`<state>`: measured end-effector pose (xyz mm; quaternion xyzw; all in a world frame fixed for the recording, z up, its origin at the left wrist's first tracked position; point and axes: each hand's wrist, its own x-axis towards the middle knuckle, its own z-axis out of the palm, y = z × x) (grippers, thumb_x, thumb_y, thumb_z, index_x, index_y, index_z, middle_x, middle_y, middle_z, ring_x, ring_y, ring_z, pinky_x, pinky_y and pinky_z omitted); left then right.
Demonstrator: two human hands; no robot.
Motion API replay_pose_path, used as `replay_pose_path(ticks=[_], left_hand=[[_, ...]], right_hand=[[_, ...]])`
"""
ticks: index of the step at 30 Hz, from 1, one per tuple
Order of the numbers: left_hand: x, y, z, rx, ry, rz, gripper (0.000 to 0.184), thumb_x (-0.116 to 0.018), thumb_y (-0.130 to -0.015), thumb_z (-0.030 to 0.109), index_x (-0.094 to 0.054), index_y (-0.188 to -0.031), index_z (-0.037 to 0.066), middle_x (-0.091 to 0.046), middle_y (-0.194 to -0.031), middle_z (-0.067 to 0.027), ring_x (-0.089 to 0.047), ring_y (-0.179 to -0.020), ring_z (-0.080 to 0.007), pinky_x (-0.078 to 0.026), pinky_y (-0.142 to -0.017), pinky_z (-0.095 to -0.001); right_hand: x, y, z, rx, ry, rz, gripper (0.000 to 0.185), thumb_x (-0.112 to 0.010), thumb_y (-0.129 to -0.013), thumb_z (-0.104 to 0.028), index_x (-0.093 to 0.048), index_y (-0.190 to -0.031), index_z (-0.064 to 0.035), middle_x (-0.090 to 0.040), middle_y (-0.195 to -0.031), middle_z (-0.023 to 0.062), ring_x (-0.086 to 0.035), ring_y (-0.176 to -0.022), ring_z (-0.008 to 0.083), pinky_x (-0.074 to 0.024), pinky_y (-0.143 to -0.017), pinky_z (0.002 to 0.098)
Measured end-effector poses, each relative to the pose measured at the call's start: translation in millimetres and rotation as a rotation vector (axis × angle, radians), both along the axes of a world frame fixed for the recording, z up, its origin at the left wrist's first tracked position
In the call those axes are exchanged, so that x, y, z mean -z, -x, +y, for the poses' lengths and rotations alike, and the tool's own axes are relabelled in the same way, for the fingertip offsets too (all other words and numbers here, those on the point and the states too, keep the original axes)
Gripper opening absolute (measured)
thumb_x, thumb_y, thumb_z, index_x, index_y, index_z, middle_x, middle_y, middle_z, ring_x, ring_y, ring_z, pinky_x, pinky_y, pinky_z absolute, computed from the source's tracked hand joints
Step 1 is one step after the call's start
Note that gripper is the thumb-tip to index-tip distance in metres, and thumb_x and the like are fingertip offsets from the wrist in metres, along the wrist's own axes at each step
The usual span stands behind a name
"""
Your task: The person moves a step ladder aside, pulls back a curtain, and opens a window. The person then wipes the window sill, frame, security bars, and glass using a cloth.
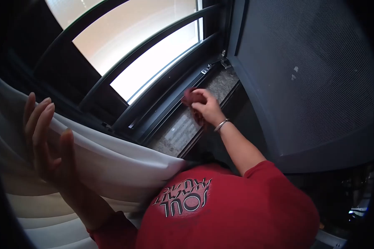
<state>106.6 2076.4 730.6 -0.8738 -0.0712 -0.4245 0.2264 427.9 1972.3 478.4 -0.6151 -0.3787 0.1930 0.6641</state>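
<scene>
In the head view, a stone windowsill (170, 139) runs on a slant through the middle, and everything else falls into place around it. The person's right hand (208, 111) is out over the sill, roughly midway along the part I can see. Its fingers are bent and nearly closed, pinching a dark red cloth (193, 97). The cloth is bunched at the top, beside the fingertips, and a crumpled end hangs below the hand, over the sill's near side. Whether it touches the stone there, I can't tell. A silvery bracelet (221, 125) circles that wrist, just off the sill's near edge.

The left hand (47, 145) is raised well to the left of the sill, in front of a pale curtain (112, 151). Its fingers are spread apart and slightly curved, and I see nothing in them. The curtain drapes in folds up to the sill's lower left end.

Along the sill's far side runs the dark window frame (153, 120), with curved bars (153, 38) crossing the bright glass beyond. A small metal latch (205, 70) sits close to the sill's upper right end, with a metal hinge (225, 63) near it at the corner. To the right of the sill stands a big dark mesh panel (320, 83), marked with a few whitish specks. The person's red shirt (241, 207), with lettering across the front, fills the space below the sill.
</scene>
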Motion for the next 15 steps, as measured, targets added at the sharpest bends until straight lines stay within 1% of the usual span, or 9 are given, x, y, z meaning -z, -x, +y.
replay_pose_path(ticks=[1,3,6,7,9,11,12,13,15], left_hand=[[-1.3,-1.1,-3.6,-0.017,-0.001,0.017,0.035,-0.052,-0.092,0.024,-0.048,-0.123,0.010,-0.053,-0.123,-0.0117,-0.044,-0.122,-0.0344,-0.037,-0.101,-0.0514],[3.1,0.3,-3.2,0.011,-0.024,0.001,0.034,-0.053,-0.091,0.024,-0.049,-0.122,0.010,-0.053,-0.122,-0.0102,-0.043,-0.122,-0.0340,-0.037,-0.101,-0.0502],[8.3,2.9,-10.8,-0.015,0.057,-0.041,0.034,-0.059,-0.086,0.022,-0.054,-0.116,0.008,-0.055,-0.119,-0.0103,-0.044,-0.121,-0.0349,-0.037,-0.101,-0.0471],[7.7,5.0,-14.7,-0.028,0.051,-0.041,0.034,-0.059,-0.086,0.022,-0.054,-0.116,0.008,-0.055,-0.119,-0.0103,-0.044,-0.121,-0.0349,-0.037,-0.101,-0.0471],[16.4,0.8,-26.5,-0.093,0.143,-0.021,0.034,-0.060,-0.086,0.020,-0.053,-0.116,0.006,-0.054,-0.120,-0.0112,-0.044,-0.121,-0.0345,-0.037,-0.101,-0.0466],[22.2,6.4,-28.5,-0.130,0.144,-0.019,0.034,-0.059,-0.086,0.019,-0.053,-0.116,0.006,-0.054,-0.120,-0.0118,-0.043,-0.122,-0.0344,-0.036,-0.101,-0.0465],[25.1,7.8,-29.2,-0.150,0.145,-0.020,0.034,-0.059,-0.085,0.019,-0.053,-0.117,0.005,-0.053,-0.120,-0.0123,-0.043,-0.122,-0.0343,-0.035,-0.102,-0.0463],[26.9,7.6,-32.6,-0.160,0.148,-0.015,0.034,-0.059,-0.085,0.019,-0.053,-0.117,0.005,-0.053,-0.120,-0.0123,-0.043,-0.122,-0.0343,-0.035,-0.102,-0.0463],[28.8,4.9,-38.7,-0.173,0.174,-0.039,0.034,-0.058,-0.086,0.017,-0.053,-0.117,0.005,-0.053,-0.120,-0.0129,-0.043,-0.121,-0.0342,-0.035,-0.102,-0.0458]], right_hand=[[-1.6,-9.8,5.0,0.022,-0.060,0.254,0.033,-0.064,-0.074,-0.010,-0.056,-0.106,-0.0051,-0.059,-0.100,0.0078,-0.062,-0.088,0.0184,-0.0513,-0.074,0.0295],[-15.4,-32.4,16.6,0.091,-0.261,0.607,0.030,-0.059,-0.080,-0.010,-0.053,-0.108,-0.0028,-0.060,-0.095,0.0072,-0.061,-0.085,0.0180,-0.0517,-0.073,0.0305],[-31.2,-77.5,33.3,-0.094,-0.393,0.799,0.028,-0.058,-0.080,-0.008,-0.052,-0.107,-0.0036,-0.060,-0.092,0.0075,-0.060,-0.085,0.0191,-0.0512,-0.075,0.0313],[-40.8,-82.9,37.8,-0.101,-0.465,0.662,0.043,-0.061,-0.078,-0.009,-0.047,-0.118,-0.0007,-0.058,-0.103,0.0093,-0.060,-0.092,0.0216,-0.0513,-0.077,0.0313],[-37.7,-105.0,58.6,0.104,-0.267,0.324,0.067,-0.067,-0.072,-0.014,-0.038,-0.132,-0.0062,-0.045,-0.127,0.0148,-0.051,-0.110,0.0312,-0.0466,-0.089,0.0355],[-34.3,-128.5,79.5,0.440,0.445,-0.336,0.083,-0.071,-0.068,-0.025,-0.031,-0.139,-0.0117,-0.025,-0.141,0.0236,-0.032,-0.127,0.0388,-0.0305,-0.104,0.0435],[-38.5,-133.4,87.1,0.343,0.660,-0.394,0.093,-0.073,-0.063,-0.032,-0.024,-0.142,-0.0179,-0.025,-0.141,0.0248,-0.022,-0.132,0.0403,-0.0194,-0.109,0.0429],[-40.8,-129.5,89.5,0.426,0.903,-0.548,0.093,-0.070,-0.066,-0.034,-0.021,-0.142,-0.0182,-0.027,-0.140,0.0241,-0.026,-0.130,0.0395,-0.0245,-0.106,0.0447],[-32.4,-131.4,90.0,0.485,0.864,-0.730,0.080,-0.067,-0.069,-0.030,-0.030,-0.138,-0.0163,-0.037,-0.132,0.0237,-0.035,-0.124,0.0382,-0.0283,-0.102,0.0464]])
